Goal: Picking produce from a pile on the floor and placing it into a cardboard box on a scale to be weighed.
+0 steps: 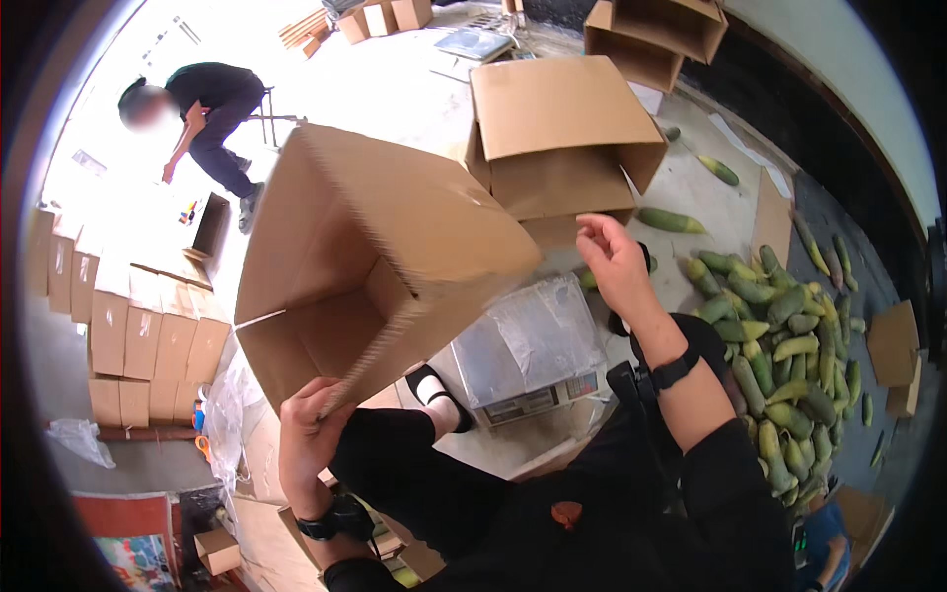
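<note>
My left hand point(314, 429) grips the lower rim of a brown cardboard box point(444, 192), thumb and fingers pinching the wall. The box is tilted in front of me, its open side facing left and its inside bare. My right hand point(614, 263) is raised to the right of this box, holding nothing, with its fingers loosely bent and apart. Below the box, between my feet, stands a weighing scale point(529, 340) with clear plastic over its platform and a keypad on its front. Another open carton point(566, 103) is just beyond my right hand.
A heap of green and yellowish cucumbers point(792, 355) covers the floor at right. Taped cartons point(155, 325) are stacked at left beside crumpled clear plastic point(226, 407). A person point(214, 111) bends over at upper left. Another person's blue sleeve point(825, 536) shows at lower right.
</note>
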Action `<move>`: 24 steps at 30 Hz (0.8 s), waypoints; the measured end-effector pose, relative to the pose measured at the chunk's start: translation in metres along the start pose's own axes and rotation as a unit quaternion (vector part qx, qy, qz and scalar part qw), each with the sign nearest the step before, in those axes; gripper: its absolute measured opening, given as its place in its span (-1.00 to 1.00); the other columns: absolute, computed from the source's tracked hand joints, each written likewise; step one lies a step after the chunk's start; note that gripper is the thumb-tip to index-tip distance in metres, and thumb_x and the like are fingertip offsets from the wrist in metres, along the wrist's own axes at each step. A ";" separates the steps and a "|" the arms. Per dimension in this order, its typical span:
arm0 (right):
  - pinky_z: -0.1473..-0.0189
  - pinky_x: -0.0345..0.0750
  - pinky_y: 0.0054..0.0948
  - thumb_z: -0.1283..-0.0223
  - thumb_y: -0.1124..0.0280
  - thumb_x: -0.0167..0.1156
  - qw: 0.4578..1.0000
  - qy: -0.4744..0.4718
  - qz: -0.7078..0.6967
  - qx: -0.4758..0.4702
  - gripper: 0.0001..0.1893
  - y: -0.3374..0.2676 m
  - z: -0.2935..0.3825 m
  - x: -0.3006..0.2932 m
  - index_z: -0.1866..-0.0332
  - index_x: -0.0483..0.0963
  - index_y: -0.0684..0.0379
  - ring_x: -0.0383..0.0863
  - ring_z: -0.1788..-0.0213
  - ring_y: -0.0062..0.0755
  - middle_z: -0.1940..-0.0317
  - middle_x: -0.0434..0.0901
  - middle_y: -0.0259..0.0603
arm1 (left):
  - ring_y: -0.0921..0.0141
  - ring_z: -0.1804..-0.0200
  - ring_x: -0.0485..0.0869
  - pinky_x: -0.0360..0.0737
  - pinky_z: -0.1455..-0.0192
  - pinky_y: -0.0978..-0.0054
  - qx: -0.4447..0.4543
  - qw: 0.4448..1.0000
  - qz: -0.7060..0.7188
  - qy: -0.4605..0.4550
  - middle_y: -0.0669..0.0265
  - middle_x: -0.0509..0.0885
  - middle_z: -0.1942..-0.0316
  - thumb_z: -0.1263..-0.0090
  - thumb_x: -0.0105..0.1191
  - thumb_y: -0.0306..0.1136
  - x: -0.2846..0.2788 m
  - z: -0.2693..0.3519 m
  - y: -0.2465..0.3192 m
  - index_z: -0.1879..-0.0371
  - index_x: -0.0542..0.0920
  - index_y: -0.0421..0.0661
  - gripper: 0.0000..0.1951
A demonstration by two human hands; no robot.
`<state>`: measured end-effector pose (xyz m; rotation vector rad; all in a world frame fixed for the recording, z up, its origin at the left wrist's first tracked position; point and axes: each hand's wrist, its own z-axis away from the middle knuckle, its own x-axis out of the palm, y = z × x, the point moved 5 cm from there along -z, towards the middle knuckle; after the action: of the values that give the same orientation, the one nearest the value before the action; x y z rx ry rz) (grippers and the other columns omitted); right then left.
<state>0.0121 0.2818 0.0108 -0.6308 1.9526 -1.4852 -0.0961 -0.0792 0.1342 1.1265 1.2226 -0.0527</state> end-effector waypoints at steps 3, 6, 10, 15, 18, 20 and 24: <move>0.22 0.44 -0.58 -0.15 0.40 0.12 0.999 0.015 -0.041 0.000 -0.73 0.005 -0.005 -0.012 0.06 0.44 0.26 0.47 0.29 -0.57 0.29 0.51 -0.29 | 0.19 0.32 0.62 0.54 0.24 0.42 0.014 0.996 -0.042 -0.078 0.13 0.62 0.35 -0.09 0.07 -0.58 0.030 -0.011 0.024 0.28 0.62 -0.22 -0.80; 0.19 0.45 -0.57 -0.16 0.38 0.11 0.999 0.025 -0.034 0.018 -0.72 0.005 -0.004 -0.023 0.05 0.44 0.26 0.47 0.27 -0.58 0.28 0.51 -0.29 | 0.18 0.26 0.61 0.56 0.16 0.37 0.064 0.985 -0.081 -0.141 0.18 0.63 0.32 -0.13 0.01 -0.47 0.068 -0.019 0.026 0.24 0.63 -0.13 -0.78; 0.16 0.45 -0.54 -0.16 0.37 0.12 0.998 0.024 -0.042 0.029 -0.73 0.001 -0.001 -0.025 0.06 0.45 0.25 0.47 0.23 -0.56 0.27 0.52 -0.27 | 0.20 0.23 0.61 0.56 0.16 0.36 0.095 0.975 -0.093 -0.178 0.21 0.63 0.32 -0.13 0.01 -0.46 0.114 -0.020 0.022 0.24 0.63 -0.11 -0.78; 0.14 0.44 -0.54 -0.16 0.41 0.13 0.999 0.034 0.031 -0.003 -0.74 -0.003 0.004 -0.032 0.06 0.45 0.26 0.48 0.24 -0.55 0.24 0.52 -0.28 | 0.15 0.27 0.60 0.56 0.19 0.34 0.127 0.963 -0.101 -0.213 0.17 0.62 0.34 -0.21 0.01 -0.40 0.167 -0.024 0.016 0.28 0.63 -0.15 -0.83; 0.20 0.47 -0.49 -0.05 0.37 0.19 0.994 -0.003 0.110 -0.009 -0.71 -0.001 0.007 -0.027 0.11 0.47 0.24 0.51 0.31 -0.43 0.27 0.48 -0.18 | 0.17 0.24 0.60 0.56 0.17 0.33 0.123 0.952 -0.108 -0.258 0.21 0.62 0.31 -0.19 0.03 -0.39 0.197 -0.025 0.010 0.27 0.63 -0.11 -0.82; 0.25 0.47 -0.46 -0.03 0.36 0.21 0.992 -0.018 0.123 -0.032 -0.73 -0.001 0.009 -0.021 0.15 0.48 0.23 0.49 0.36 -0.39 0.29 0.45 -0.16 | 0.18 0.23 0.60 0.56 0.17 0.33 0.139 0.949 -0.121 -0.257 0.22 0.62 0.30 -0.18 0.04 -0.38 0.200 -0.026 0.021 0.25 0.62 -0.11 -0.81; 0.21 0.48 -0.34 -0.02 0.37 0.19 0.985 -0.007 0.156 -0.075 -0.76 0.007 0.012 -0.017 0.19 0.49 0.21 0.52 0.29 -0.21 0.27 0.47 -0.08 | 0.21 0.21 0.61 0.55 0.14 0.39 0.097 0.963 -0.039 -0.249 0.19 0.62 0.28 -0.09 0.14 -0.43 0.197 -0.034 0.033 0.19 0.61 -0.13 -0.73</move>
<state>0.0320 0.2874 0.0046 -0.3729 2.0567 -1.1480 -0.0201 0.0621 0.0098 1.1441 0.8188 -0.4967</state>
